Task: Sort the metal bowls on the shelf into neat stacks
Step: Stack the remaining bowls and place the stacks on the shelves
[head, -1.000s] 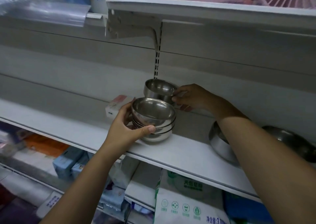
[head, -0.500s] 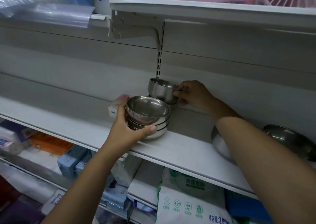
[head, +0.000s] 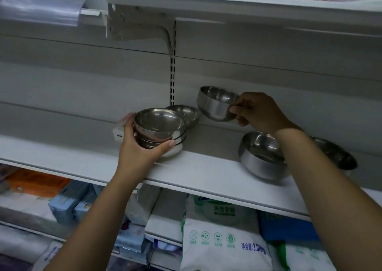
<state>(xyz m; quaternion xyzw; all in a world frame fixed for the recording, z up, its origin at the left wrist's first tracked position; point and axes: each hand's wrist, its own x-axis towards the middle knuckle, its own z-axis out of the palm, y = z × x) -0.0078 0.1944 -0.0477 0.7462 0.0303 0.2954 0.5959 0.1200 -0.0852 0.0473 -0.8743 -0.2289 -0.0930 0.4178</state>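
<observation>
A stack of small metal bowls (head: 160,129) stands on the white shelf (head: 206,173), and my left hand (head: 138,148) wraps around its front and left side. My right hand (head: 258,111) pinches the rim of a single small metal bowl (head: 216,103), held tilted in the air above the shelf, to the right of the stack. Behind the stack another small bowl (head: 185,114) rests on the shelf. A large metal bowl (head: 261,157) sits to the right, partly behind my right forearm, with a second large bowl (head: 339,155) further right.
A small white and pink box (head: 121,129) lies behind my left hand. An upper shelf (head: 227,4) with a bracket hangs overhead. Bags and packets, among them a white and green bag (head: 223,239), fill the shelves below.
My right hand has lifted the single bowl up and to the right, uncovering a small bowl behind the stack. My left hand stays on the stack.
</observation>
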